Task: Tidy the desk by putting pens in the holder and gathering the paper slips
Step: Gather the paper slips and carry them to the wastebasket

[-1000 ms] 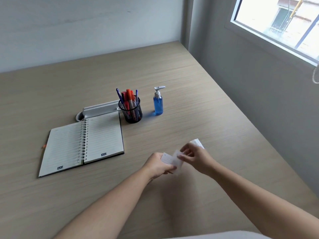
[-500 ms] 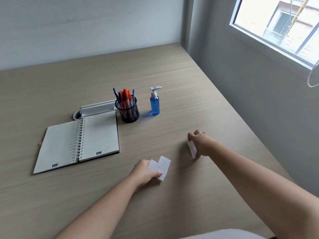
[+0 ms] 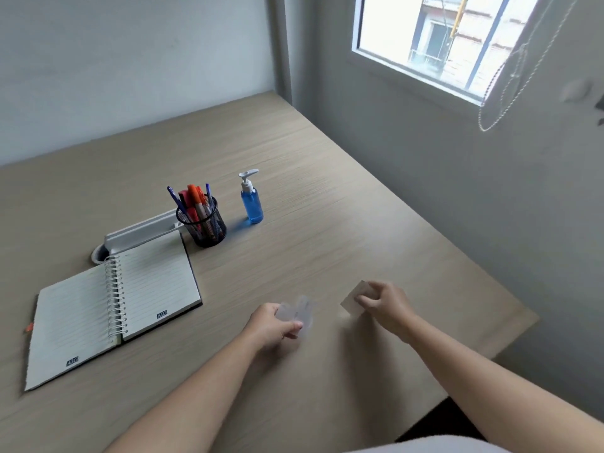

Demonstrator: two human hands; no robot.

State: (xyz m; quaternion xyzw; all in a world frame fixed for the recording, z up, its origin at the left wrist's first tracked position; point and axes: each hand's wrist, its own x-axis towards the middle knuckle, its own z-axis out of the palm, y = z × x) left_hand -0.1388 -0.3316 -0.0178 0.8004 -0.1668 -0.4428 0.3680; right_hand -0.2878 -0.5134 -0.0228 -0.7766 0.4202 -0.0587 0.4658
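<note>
Over the wooden desk (image 3: 327, 223) under a window (image 3: 441, 44), each hand (image 3: 271, 328) (image 3: 387, 305) pinches paper slips (image 3: 299, 313).

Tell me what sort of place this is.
Probably a home or small office study corner: a wood-grain desk against a wall under a window, bearing an open spiral notebook and a mesh pen holder.

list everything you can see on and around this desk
desk: 1, light wood, fills the view
notebook: 1, white lined pages, open, left
pen holder: 1, black mesh, behind the notebook
pens: several, orange, red, blue, upright in the holder
pump bottle: 1, blue liquid, right of the holder
grey tray: 1, behind the notebook
window: 1, upper right
paper slips: blurred, whitish, in the left hand
paper slip: 1, in the right hand
left hand: 1
right hand: 1
</note>
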